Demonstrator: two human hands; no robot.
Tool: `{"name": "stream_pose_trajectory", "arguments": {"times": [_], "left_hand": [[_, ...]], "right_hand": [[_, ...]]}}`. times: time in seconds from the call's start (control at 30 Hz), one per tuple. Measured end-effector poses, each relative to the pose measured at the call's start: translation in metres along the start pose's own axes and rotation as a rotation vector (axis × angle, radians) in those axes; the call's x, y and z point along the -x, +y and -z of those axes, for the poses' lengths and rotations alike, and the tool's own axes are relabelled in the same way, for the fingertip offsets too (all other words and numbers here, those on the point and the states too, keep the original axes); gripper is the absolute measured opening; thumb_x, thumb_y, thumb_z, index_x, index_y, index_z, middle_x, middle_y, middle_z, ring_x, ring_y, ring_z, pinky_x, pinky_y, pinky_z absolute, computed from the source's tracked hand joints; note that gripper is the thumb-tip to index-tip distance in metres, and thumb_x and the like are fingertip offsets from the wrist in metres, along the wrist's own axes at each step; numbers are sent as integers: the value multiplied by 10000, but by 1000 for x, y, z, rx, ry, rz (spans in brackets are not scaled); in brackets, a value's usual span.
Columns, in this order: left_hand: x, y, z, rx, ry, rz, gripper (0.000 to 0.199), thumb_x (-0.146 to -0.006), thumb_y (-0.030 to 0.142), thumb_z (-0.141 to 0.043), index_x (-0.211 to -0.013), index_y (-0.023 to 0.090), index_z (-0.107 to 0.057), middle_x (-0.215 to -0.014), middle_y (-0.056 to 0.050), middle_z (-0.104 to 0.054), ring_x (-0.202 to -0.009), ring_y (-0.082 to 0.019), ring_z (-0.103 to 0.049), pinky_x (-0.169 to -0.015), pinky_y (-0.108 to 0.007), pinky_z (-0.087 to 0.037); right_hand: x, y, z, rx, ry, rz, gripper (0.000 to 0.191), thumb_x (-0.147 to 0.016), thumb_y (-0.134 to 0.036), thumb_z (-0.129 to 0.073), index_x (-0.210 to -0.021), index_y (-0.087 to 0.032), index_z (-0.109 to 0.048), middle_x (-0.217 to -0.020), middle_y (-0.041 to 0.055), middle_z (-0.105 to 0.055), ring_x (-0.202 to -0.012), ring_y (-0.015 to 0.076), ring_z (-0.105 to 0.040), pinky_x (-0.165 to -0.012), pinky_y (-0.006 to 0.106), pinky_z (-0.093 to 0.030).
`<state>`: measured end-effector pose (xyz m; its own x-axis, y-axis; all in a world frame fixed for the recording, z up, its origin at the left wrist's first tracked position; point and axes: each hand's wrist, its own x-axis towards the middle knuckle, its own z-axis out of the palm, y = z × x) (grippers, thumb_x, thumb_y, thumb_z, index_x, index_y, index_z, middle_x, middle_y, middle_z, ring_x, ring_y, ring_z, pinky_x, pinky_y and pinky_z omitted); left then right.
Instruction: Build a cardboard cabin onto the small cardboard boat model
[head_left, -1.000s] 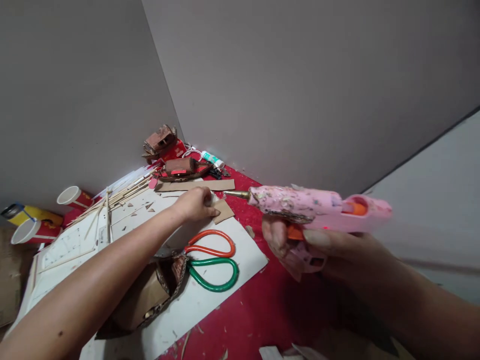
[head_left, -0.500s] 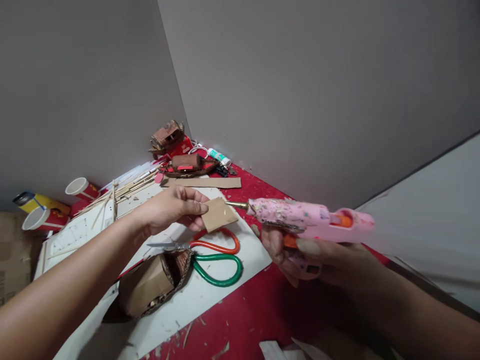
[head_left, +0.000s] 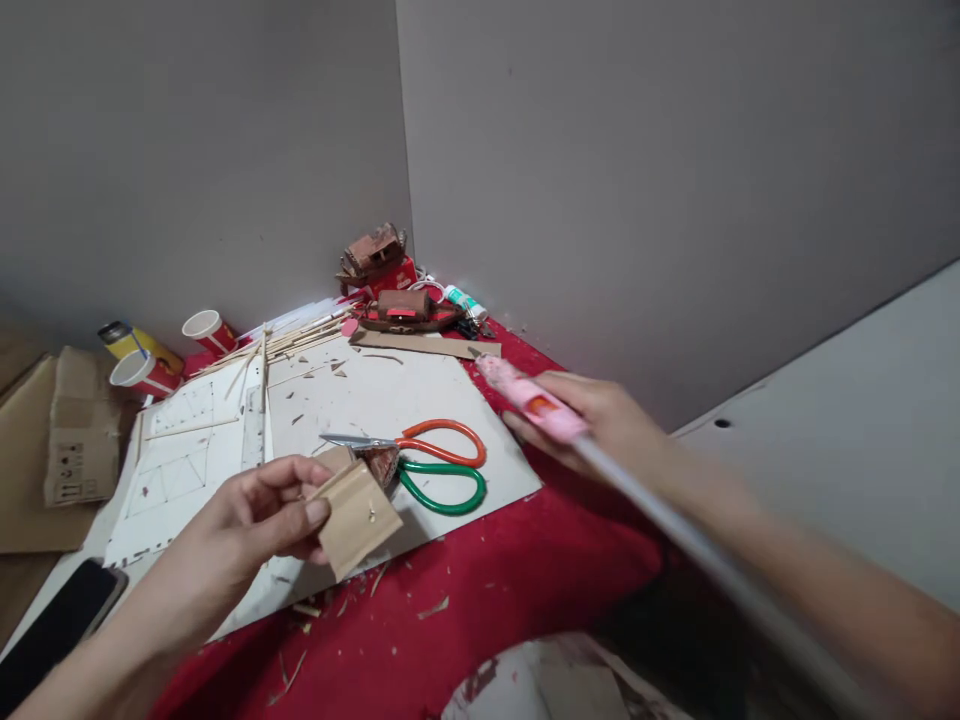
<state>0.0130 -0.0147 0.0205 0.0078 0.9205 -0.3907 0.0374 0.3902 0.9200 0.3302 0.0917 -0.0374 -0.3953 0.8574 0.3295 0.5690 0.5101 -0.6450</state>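
Observation:
My left hand (head_left: pixel 281 520) pinches a small square of brown cardboard (head_left: pixel 356 525) by its left edge, with a shiny spot of glue on its face. My right hand (head_left: pixel 592 425) is wrapped round a pink glue gun (head_left: pixel 525 393), its nozzle towards the far side of the table, apart from the cardboard. Scissors (head_left: pixel 446 465) with one orange and one green handle lie just beyond the cardboard, their blades pointing left. Under the blades, a cardboard boat model (head_left: pixel 381 462) is mostly hidden by the square and my left hand.
Two brown model boats (head_left: pixel 405 308) stand in the far corner. A cardboard strip (head_left: pixel 427 344), thin sticks (head_left: pixel 300 338) and a white tube (head_left: pixel 465 300) lie nearby. Paper cups (head_left: pixel 210 332), a yellow bottle (head_left: pixel 146 345), a black phone (head_left: pixel 60 615) and a cardboard box (head_left: pixel 37 480) are leftward.
The glue gun has swung away from the cardboard, towards the table's far right edge. My left hand has brought the square nearer and tilted it. The view has shifted.

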Motion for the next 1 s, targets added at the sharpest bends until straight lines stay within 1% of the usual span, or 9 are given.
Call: {"name": "stream_pose_trajectory", "arguments": {"times": [0.1,0.27,0.43,0.63,0.73,0.8,0.83,0.9,1.0], "left_hand": [[16,-22,11,71,129,-33,310,-694,349,-847,-912,203,-682,-795,-23,-670,-645,-134,-620,-565,-232,-564],[33,-41,6,185,287,-92,296,-692,331,-848,-875,191,-663,-782,-3,-648,-597,-105,-575,-516,-203,-517],[32,-49,-5,283,247,-107,351,-670,307,-867,-923,186,-657,-756,3,-657,-554,-96,-583,-480,-187,-506],[23,-55,-9,370,253,-97,473,-607,221,-904,-1002,178,-646,-794,-7,-711,-596,-109,-657,-559,-201,-578],[24,-58,-10,390,236,-105,472,-611,217,-901,-1000,169,-637,-800,-5,-719,-586,-102,-662,-572,-201,-585],[26,-59,-10,398,224,-116,449,-625,221,-893,-986,162,-634,-783,-1,-715,-570,-93,-653,-584,-204,-587],[27,-60,-9,401,220,-125,432,-637,224,-886,-981,159,-634,-784,-2,-715,-572,-91,-651,-594,-207,-588],[29,-61,-9,406,222,-150,402,-656,229,-874,-971,156,-636,-785,-3,-713,-585,-91,-652,-610,-211,-587],[30,-64,-8,409,225,-198,347,-676,228,-858,-936,156,-639,-773,-2,-706,-614,-96,-656,-622,-208,-578]], "right_hand": [[-15,16,-7,309,-85,-24,173,-822,-340,-509,-753,-192,-567,-819,92,-610,-656,209,-526,-579,322,-331],[-24,40,-8,529,-223,-34,255,-835,-419,-534,-875,-177,-601,-944,124,-650,-737,245,-592,-580,311,-328],[-27,50,-4,607,-330,-19,326,-858,-479,-559,-991,-187,-616,-1046,117,-661,-835,247,-626,-638,305,-386],[-34,55,8,609,-435,-18,376,-876,-472,-555,-1095,-179,-639,-1082,104,-661,-924,228,-634,-705,288,-436],[-33,46,15,636,-461,-35,408,-846,-450,-596,-1137,-171,-648,-1098,128,-659,-962,263,-630,-732,316,-457],[-28,30,12,660,-439,-22,445,-862,-442,-576,-1179,-135,-634,-1123,177,-643,-1015,311,-609,-790,368,-464],[-26,19,8,661,-426,3,462,-898,-445,-530,-1211,-117,-615,-1157,198,-628,-1062,325,-589,-840,391,-458],[-20,-4,-5,635,-421,77,427,-956,-388,-437,-1254,-117,-578,-1230,193,-607,-1128,296,-566,-918,378,-438],[-15,-33,-29,612,-520,187,282,-896,-357,-543,-1072,-165,-650,-1079,135,-673,-982,256,-620,-847,331,-457]]}}
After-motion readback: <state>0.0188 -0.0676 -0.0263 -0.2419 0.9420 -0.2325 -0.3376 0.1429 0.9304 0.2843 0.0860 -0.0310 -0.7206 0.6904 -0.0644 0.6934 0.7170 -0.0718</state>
